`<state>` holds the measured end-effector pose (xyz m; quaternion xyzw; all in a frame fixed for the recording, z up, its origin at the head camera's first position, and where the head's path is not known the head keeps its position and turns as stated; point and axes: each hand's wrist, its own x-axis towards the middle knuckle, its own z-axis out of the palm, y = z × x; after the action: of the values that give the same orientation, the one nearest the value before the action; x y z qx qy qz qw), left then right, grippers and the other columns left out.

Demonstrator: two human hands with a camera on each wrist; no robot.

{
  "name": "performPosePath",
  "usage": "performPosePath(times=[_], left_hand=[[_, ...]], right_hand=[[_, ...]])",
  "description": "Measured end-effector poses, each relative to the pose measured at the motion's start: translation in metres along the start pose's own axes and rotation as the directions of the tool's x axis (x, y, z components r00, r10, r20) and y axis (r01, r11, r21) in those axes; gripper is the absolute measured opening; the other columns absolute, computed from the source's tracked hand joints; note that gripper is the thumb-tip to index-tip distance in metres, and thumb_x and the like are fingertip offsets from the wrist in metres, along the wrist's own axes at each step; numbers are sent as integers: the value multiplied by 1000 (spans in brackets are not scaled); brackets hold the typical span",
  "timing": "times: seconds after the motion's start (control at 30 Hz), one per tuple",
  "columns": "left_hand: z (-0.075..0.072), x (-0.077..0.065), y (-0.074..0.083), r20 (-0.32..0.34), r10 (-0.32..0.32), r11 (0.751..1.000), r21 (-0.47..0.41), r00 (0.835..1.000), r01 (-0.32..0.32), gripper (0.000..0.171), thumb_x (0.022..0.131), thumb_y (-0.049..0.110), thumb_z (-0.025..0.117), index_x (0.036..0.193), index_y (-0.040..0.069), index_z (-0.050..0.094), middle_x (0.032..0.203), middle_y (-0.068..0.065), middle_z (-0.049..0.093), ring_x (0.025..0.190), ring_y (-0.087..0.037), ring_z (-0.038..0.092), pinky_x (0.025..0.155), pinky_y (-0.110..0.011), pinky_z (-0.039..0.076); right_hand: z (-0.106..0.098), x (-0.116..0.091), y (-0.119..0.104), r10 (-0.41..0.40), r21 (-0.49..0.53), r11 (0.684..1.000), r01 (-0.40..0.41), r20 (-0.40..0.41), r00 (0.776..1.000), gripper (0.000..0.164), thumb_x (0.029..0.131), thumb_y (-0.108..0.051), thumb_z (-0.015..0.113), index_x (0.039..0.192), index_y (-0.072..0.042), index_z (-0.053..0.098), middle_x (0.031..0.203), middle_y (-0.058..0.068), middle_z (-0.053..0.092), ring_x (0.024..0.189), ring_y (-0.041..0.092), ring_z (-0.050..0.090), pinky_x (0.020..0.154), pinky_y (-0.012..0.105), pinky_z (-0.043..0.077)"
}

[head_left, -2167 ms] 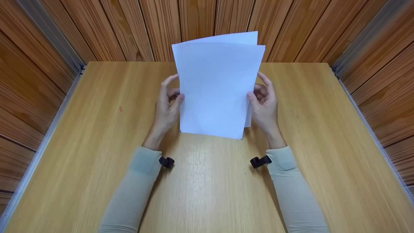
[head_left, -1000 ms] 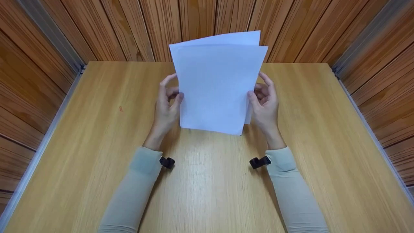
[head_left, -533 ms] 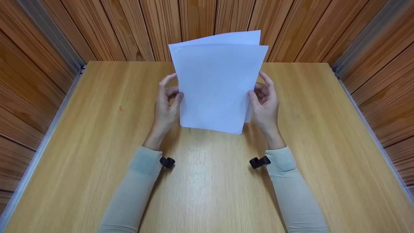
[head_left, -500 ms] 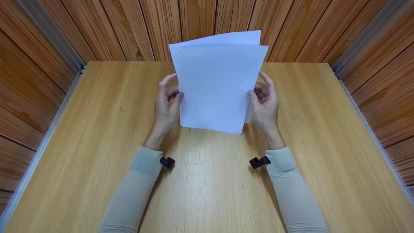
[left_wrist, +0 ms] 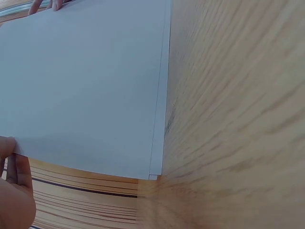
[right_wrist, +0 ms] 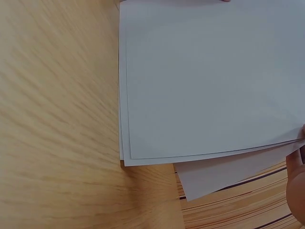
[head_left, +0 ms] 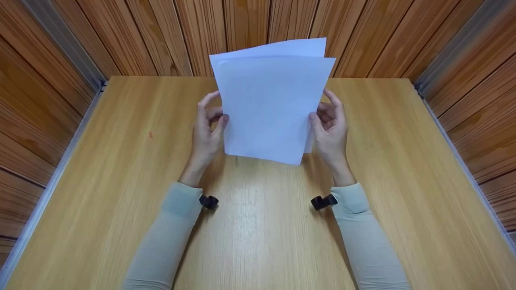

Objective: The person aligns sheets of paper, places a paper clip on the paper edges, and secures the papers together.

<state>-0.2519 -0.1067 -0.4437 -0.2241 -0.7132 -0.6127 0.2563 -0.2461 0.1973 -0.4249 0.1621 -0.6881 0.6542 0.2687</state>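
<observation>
Several white sheets of paper stand tilted up between my two hands in the head view, blank on the side facing me. My left hand pinches their left edge, thumb in front and fingers behind. On the opposite edge my right hand grips them the same way. One rear sheet is skewed and sticks out at the top and lower right. In the right wrist view, the paper edges are staggered, with a loose sheet fanned out behind. The lower edge is close over the table in both wrist views.
A small orange-red paper clip lies on the wooden table, left of my left hand. Wood-plank walls enclose the back and both sides. Black wrist cameras sit at both cuffs.
The stack's lower edge has risen slightly in the head view, and its top corners have spread a little wider. Both hands keep their hold and have hardly moved.
</observation>
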Motion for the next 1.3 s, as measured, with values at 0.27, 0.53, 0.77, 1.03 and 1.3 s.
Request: performPosePath(times=[0.27, 0.53, 0.77, 1.03, 1.3], left_hand=[[1, 0, 1, -11, -4, 1000, 0, 1000, 4, 52, 106, -1, 61, 152, 7, 40, 113, -12, 75, 106, -25, 68, 96, -33, 51], [1, 1, 3, -22, -4, 1000, 0, 1000, 4, 51, 106, 0, 60, 152, 9, 41, 116, -11, 72, 104, -23, 66, 88, -31, 51], [3, 1, 7, -39, -27, 999, -30, 999, 26, 52, 105, -4, 60, 152, 10, 41, 117, -11, 72, 109, -23, 68, 91, -33, 53], [3, 0, 8, -46, -49, 998, -48, 998, 47, 52, 105, -4, 60, 152, 9, 41, 117, -10, 70, 111, -22, 67, 96, -36, 57], [3, 0, 13, -40, -64, 997, -33, 997, 62, 52, 106, 0, 61, 152, 10, 41, 119, -9, 70, 113, -21, 68, 97, -38, 58]], right_hand=[[-1, 1, 2, -46, -21, 999, 46, 11, 999, 55, 102, 6, 64, 153, -4, 48, 115, 12, 68, 105, 28, 68, 91, 32, 55], [0, 1, 0, -74, -48, 996, 74, 13, 997, 53, 103, 5, 63, 153, -4, 48, 117, 12, 66, 107, 28, 66, 93, 32, 55], [1, 2, -1, -78, -32, 996, 78, 5, 997, 54, 102, 4, 65, 153, -1, 47, 111, 11, 66, 99, 26, 67, 86, 30, 54], [1, 0, -1, -76, -44, 996, 77, 6, 997, 52, 103, 4, 64, 151, 1, 46, 112, 7, 67, 100, 24, 66, 87, 29, 54], [1, -2, -3, -72, -93, 993, 70, -25, 997, 47, 104, 4, 62, 148, 0, 48, 110, 4, 68, 100, 22, 66, 88, 28, 54]])
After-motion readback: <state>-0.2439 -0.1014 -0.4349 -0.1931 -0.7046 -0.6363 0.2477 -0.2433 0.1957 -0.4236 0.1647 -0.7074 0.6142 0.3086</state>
